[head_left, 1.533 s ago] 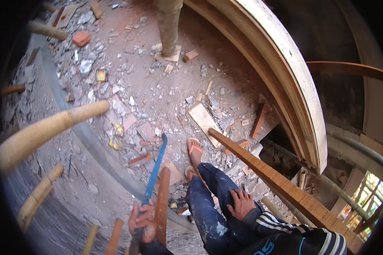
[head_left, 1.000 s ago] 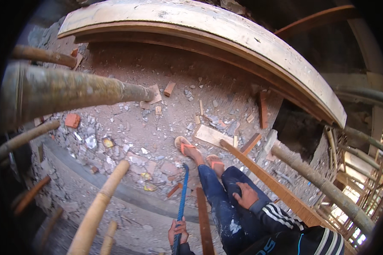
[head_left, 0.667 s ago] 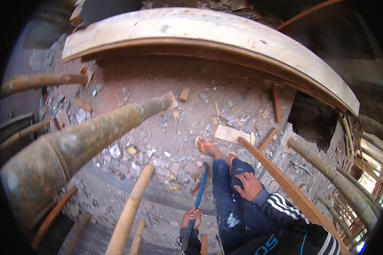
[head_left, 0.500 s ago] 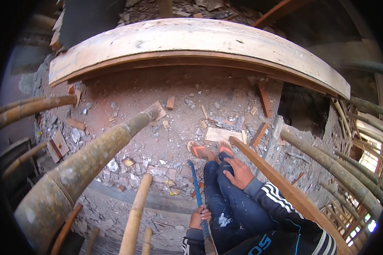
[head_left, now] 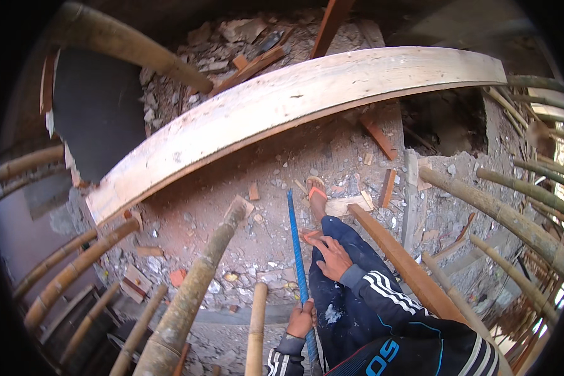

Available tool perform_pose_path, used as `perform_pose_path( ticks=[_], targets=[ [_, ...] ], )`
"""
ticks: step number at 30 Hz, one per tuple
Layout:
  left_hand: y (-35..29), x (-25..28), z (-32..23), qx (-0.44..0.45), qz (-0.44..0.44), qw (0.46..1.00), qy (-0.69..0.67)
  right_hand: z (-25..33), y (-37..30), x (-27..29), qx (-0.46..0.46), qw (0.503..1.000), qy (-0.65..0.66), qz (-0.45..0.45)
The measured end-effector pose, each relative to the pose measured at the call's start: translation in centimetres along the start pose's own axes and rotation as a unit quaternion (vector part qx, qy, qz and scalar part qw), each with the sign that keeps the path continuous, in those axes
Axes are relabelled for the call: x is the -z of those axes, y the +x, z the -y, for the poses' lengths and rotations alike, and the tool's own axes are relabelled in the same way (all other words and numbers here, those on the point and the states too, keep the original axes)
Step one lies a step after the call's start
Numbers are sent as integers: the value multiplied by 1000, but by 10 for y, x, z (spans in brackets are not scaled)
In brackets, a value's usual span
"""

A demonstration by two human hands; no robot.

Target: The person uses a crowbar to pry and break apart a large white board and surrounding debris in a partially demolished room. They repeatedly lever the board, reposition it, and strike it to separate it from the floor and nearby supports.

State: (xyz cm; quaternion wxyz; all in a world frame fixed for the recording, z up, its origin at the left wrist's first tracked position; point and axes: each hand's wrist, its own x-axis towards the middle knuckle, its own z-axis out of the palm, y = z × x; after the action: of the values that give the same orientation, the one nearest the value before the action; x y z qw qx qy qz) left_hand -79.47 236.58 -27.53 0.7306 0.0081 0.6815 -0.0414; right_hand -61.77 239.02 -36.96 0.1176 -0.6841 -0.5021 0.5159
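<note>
In my left hand (head_left: 301, 318) is a long blue rod (head_left: 298, 250), its fingers wrapped round the lower part. The rod points up and away from me, and its upper end hangs over the rubble-strewn floor. My right hand (head_left: 333, 258) rests by my knee with fingers apart, holding nothing. I wear dark trousers (head_left: 335, 313) with white smears and orange-strapped flip-flops; one foot (head_left: 318, 197) is set forward near a pale board scrap (head_left: 344, 207). Past my feet a long pale wooden plank (head_left: 282, 113) spans the view, raised above the floor.
Bamboo poles stand close at left (head_left: 197, 282) and right (head_left: 501, 216). A squared timber (head_left: 407, 263) slants beside my right arm. A dark opening (head_left: 445, 122) lies in the floor at far right. Broken rubble (head_left: 216, 59) and a black panel (head_left: 100, 106) are beyond the plank.
One foot has stepped forward. The blue rod now stands higher in view, still in my left hand. My view has turned, so the plank appears tilted and more rubble shows behind it.
</note>
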Motion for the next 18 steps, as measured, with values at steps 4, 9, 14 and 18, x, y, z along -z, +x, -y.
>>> perform_pose_path(
  ticks=[4,9,14,18],
  targets=[
    [-23,-20,-46,-115,-30,929,351,-29,34,-16,-256,900,341,-88],
    [-51,-5,-44,-225,19,875,429,-29,69,12,-361,583,725,-57],
    [-80,-5,-70,-187,55,831,521,-37,82,-5,-386,529,748,-109],
    [-76,16,-72,-231,60,801,549,-33,90,-3,-409,500,756,-111]
  ],
)
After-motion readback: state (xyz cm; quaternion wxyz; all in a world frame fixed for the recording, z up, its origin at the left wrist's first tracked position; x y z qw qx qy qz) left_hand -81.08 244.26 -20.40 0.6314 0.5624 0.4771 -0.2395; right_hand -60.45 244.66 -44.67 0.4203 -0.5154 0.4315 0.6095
